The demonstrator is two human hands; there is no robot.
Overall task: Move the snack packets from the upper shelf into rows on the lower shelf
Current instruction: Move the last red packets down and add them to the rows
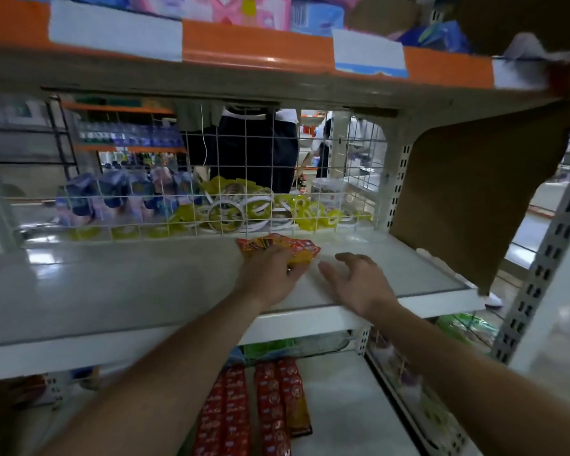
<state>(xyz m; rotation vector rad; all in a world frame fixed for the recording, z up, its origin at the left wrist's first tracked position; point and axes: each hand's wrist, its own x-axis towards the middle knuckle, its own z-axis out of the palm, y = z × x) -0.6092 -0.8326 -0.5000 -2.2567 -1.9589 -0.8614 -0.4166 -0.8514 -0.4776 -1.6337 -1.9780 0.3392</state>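
Observation:
A red and yellow snack packet lies on the white upper shelf, close to the wire mesh at its back. My left hand lies over the near end of the packet, fingers curled onto it. Just to the right, my right hand hovers over the bare shelf with fingers spread, holding nothing. Below, on the lower shelf, red snack packets lie in three rows running front to back.
A wire mesh panel closes the back of the upper shelf; yellow and blue goods lie behind it. A torn cardboard sheet hangs at the right. An orange-edged shelf sits overhead. People stand beyond the mesh.

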